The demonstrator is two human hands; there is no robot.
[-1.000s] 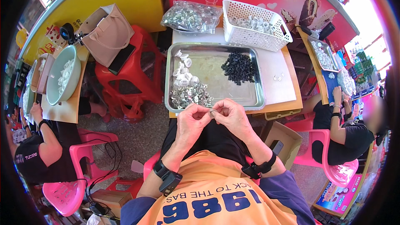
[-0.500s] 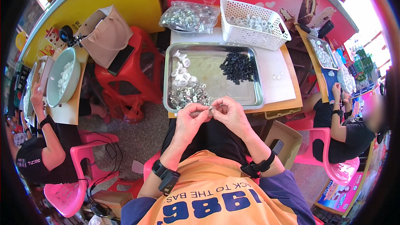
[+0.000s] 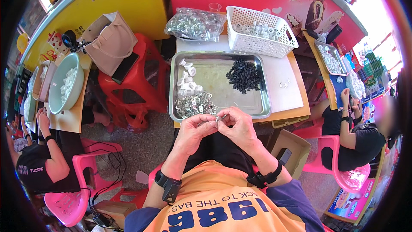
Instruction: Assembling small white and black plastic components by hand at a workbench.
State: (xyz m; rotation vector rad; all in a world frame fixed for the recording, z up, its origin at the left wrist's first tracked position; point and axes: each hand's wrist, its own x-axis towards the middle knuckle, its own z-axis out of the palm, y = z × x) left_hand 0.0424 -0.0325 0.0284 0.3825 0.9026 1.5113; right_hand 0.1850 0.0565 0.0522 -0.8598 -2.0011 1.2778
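The left hand and right hand, thumbs pressed to fingers, pinch one small pale part between them at the near edge of the tray, where a slipping grip could drop it into the lap or loose metal bits.

Both forearms reach up and inward, the left from the lower left and the right from the lower right, converging at the middle of the near edge of the counter. Elbows are bent, wrists bare of sleeves. The left hand and right hand meet fingertip to fingertip, thumbs and index fingers drawn together in a fine pinch. Remaining fingers curl inward, partly hidden from above. Both hands are level with each other, the wrists set well apart.
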